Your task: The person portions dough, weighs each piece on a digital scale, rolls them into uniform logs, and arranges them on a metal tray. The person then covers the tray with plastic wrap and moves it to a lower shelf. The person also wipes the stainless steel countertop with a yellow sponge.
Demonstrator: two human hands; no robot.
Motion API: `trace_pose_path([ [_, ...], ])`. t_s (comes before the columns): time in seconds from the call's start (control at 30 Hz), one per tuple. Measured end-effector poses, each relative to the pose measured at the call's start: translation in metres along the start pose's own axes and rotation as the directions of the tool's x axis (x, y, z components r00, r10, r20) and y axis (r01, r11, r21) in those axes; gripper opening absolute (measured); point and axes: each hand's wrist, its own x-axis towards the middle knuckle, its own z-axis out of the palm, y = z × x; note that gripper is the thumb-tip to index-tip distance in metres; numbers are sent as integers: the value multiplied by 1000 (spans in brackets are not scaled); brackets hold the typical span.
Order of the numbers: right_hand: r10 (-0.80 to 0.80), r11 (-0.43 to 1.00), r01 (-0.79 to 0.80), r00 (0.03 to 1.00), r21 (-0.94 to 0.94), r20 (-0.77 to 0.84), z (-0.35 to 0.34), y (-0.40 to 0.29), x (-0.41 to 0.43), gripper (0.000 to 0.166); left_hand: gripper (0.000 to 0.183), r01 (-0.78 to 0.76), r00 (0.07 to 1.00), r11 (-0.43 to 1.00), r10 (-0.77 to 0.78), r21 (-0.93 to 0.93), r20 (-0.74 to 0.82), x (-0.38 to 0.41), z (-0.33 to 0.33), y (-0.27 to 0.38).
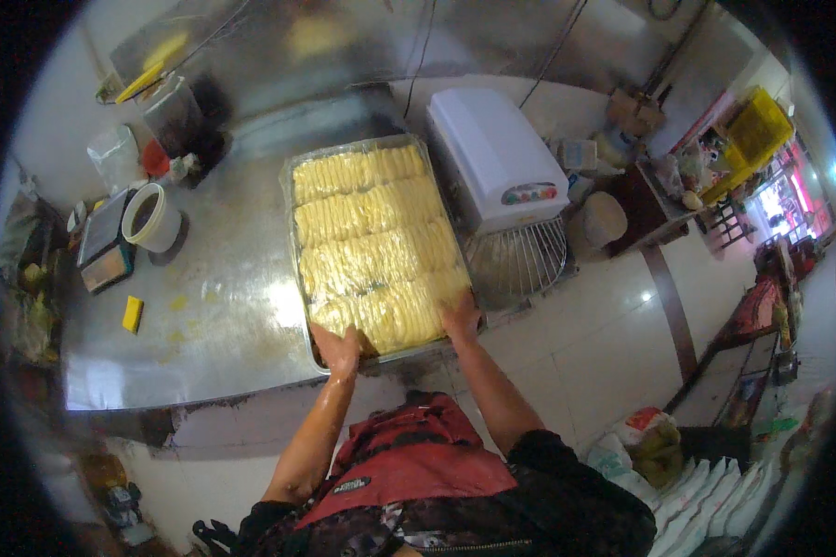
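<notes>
My left hand [338, 348] grips the near left corner of a large shallow metal tray [405, 354], thumb pointing inward over the edge. At the near right corner my right hand [464, 319] holds the same tray, its fingers partly blurred. Rows of pale yellow dough strips [373, 257], packed side by side, fill the tray. Clear plastic film [362, 198] lies over them and shines in places. The tray is at the right part of a stainless steel worktable [230, 278], its near edge close to my body. The tray's underside is hidden.
A white dough mixer [498, 150] with a wire guard [519, 257] stands close right of the tray. Leftward on the table are a white tub [167, 226], a scale [106, 226] and a small yellow block [132, 314]. Filled sacks [703, 498] lie at lower right.
</notes>
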Motion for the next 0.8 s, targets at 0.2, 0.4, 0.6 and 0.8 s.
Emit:
trace_pose_path([
  [0.2,290,646,-442,896,622,336,20,66,57,39,50,204,977,977,-200,-63,74,7,-15,49],
  [0.4,-177,944,63,925,323,337,-31,58,4,40,28,-562,827,704,483,434,287,-49,-44,16],
  [0.6,-254,851,499,663,-163,704,-101,-24,-23,41,25,-559,773,721,274,411,572,-45,-57,20],
  [0.8,-417,894,406,909,-188,-21,-51,10,-22,53,42,-553,833,756,491,350,255,-36,-60,27],
])
